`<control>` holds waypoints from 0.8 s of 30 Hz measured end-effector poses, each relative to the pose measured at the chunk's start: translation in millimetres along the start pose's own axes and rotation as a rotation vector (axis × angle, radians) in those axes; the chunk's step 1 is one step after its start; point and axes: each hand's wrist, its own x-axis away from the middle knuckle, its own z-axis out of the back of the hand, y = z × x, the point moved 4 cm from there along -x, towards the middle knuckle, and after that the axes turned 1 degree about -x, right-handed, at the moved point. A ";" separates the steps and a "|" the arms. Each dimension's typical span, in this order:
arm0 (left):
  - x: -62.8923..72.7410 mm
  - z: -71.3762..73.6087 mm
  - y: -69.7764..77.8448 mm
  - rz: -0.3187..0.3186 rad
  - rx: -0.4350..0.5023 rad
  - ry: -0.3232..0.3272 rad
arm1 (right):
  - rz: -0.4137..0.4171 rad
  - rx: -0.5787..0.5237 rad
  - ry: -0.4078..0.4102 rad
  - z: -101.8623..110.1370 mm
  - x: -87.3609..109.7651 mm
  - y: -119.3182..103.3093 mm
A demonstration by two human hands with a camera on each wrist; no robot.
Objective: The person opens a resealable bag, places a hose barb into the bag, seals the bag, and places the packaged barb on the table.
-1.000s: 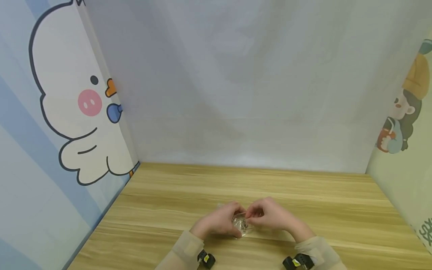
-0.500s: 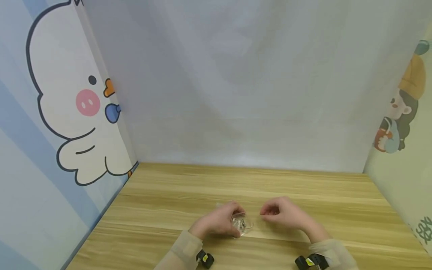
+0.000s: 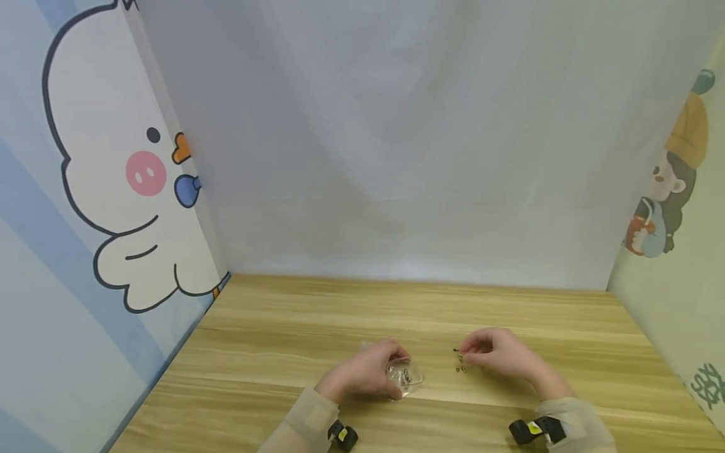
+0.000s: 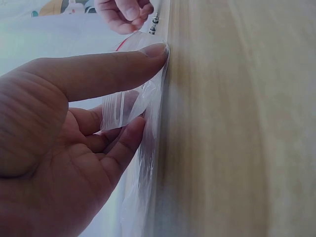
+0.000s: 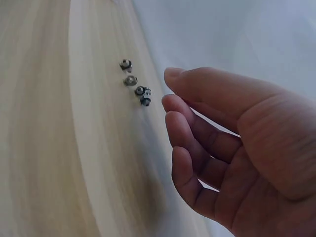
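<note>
Left hand (image 3: 365,371) grips a clear zip bag (image 3: 415,372) on the wood-grain table (image 3: 294,327), thumb on one side, fingers on the other; a red strip (image 4: 121,44) shows at the bag's edge. Several small metal parts (image 3: 406,377) show through the plastic. Right hand (image 3: 504,355): fingers bent, thumb tip near the index tip with a slight gap, nothing visible pinched. Loose metal fittings (image 3: 460,358) (ringed little things, exact type too small to tell) lie in a small cluster on the table, just beside the right fingertips and to the right of the bag. White backdrop (image 3: 408,157) behind.
</note>
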 end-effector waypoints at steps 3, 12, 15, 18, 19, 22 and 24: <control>-0.1 0.9 0.0 0.001 0.001 0.000 | -0.001 0.008 0.004 2.8 1.0 4.0; -0.4 0.3 -1.7 0.002 -0.003 -0.005 | -0.019 0.000 0.014 6.6 4.5 12.1; -0.7 0.3 -1.7 0.001 0.004 -0.003 | -0.023 -0.010 0.011 6.5 4.9 13.6; -1.2 0.9 -0.8 0.001 0.009 0.002 | -0.020 -0.019 -0.006 6.5 4.7 14.3; -1.2 1.0 -0.7 0.001 0.009 0.003 | -0.021 -0.025 -0.014 6.4 4.6 14.2; -0.5 1.5 0.3 0.006 0.013 0.001 | -0.020 -0.041 -0.049 4.7 4.8 14.3; 0.6 1.5 1.0 0.011 0.019 -0.002 | -0.018 -0.051 -0.064 2.9 5.1 14.2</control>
